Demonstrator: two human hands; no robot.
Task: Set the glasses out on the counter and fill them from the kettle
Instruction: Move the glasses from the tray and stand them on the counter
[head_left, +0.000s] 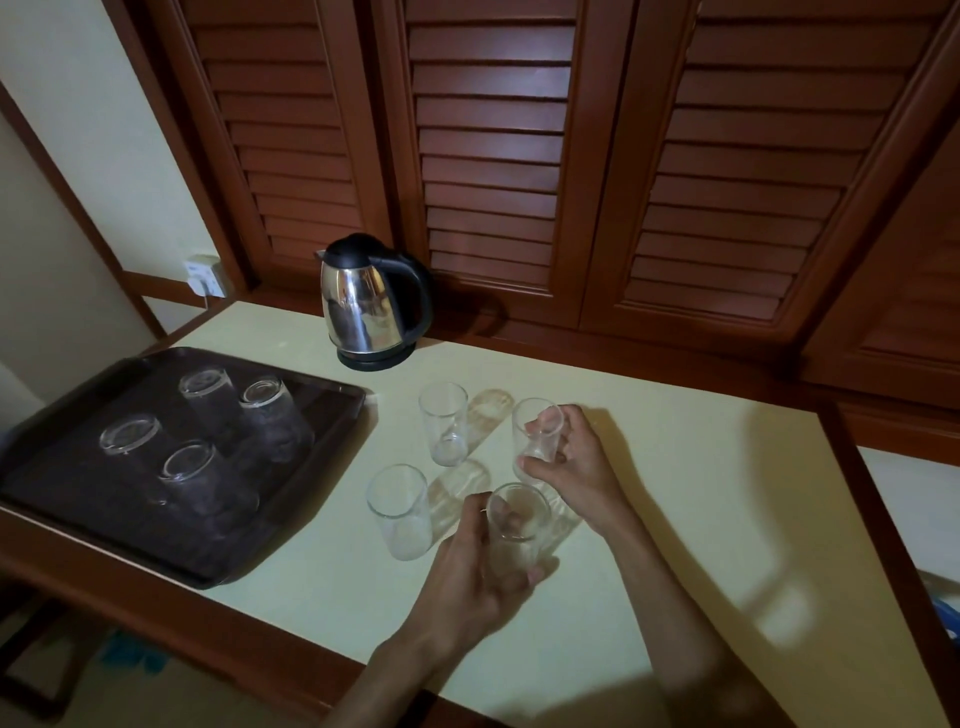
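L hand was curled round the near glass, thumb at its base; R hand pinched the far-right glass w/ curled fingers. Two upright glasses stood free just left of both grips. Beyond them sat the kettle; further left, the tray w/ four upturned glasses.

You face dark reddish-brown louvred wooden shutters; a cream painted wall with a white plug socket stands left.
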